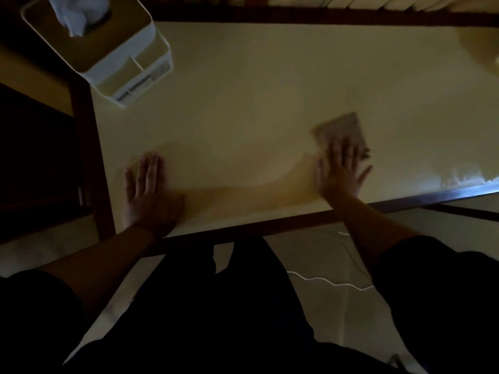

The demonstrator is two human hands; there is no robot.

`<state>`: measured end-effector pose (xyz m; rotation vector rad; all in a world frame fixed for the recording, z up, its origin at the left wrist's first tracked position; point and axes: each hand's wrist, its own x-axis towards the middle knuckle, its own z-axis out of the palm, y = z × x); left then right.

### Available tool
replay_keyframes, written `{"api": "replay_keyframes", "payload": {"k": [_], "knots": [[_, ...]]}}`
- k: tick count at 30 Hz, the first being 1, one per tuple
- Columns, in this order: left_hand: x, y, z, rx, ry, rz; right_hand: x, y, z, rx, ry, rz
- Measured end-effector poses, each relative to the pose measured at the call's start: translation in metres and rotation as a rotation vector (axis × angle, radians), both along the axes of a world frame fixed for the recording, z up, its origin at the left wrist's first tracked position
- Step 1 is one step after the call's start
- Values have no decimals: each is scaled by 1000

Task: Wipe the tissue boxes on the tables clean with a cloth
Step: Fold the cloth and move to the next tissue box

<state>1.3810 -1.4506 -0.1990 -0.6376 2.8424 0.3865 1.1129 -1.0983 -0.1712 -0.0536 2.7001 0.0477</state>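
Right hand (340,168): opened flat, fingers spread, thumb splayed to the right. Palm down on the worktop (243,103), fingertips pressing the near edge of the cloth (340,128). No pinch or closed grasp visible; held by downward pressure only.

Left hand (147,188): opened flat, fingers extended and lying close together, palm down directly on the bare worktop near its front edge. Nothing held. Well apart from the right hand and from the cloth.

Cloth: small, flat, roughly rectangular piece, brownish-grey, matte. Lying on the worktop just beyond the right hand, far corners free. Outline blurred; weave and fold state not readable in the dim light.

Tissue box (94,44): at the far left corner of the worktop, well apart from both hands and from the cloth. White rigid casing with rounded corners, tan lid panel on top, white tissue (78,14) protruding crumpled through the lid slot. Open compartments with white dividers along its near end; contents probably none, though too dark to confirm.

Worktop: smooth, pale cream surface, rectangular, bordered by a dark wooden frame (89,157). Faint sheen along the right part of the front edge.

Below the front edge: pale floor (337,319) with a thin white cable (324,283) lying in a wavy line. Dark sleeves pushed up on both forearms.
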Motion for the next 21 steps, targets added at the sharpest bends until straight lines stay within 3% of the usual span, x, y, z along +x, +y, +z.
{"api": "replay_keyframes", "payload": {"k": [3, 6, 12, 16, 18, 21], "knots": [[0, 0, -2, -7, 11, -11, 39, 25, 4, -35, -29, -95], [-1, 2, 0, -8, 17, -16, 100, -7, 0, -82, -32, -40], [1, -1, 0, -14, 52, -46, 205, -85, -6, -250, -112, 601], [2, -2, -3, 9, 78, -39, 200, -83, -9, -281, -107, 866], [3, -3, -3, 18, 80, -36, 176, -57, -10, -250, -81, 878], [3, -1, -4, 22, 80, -43, 135, 2, -8, -129, -74, 669]]}}
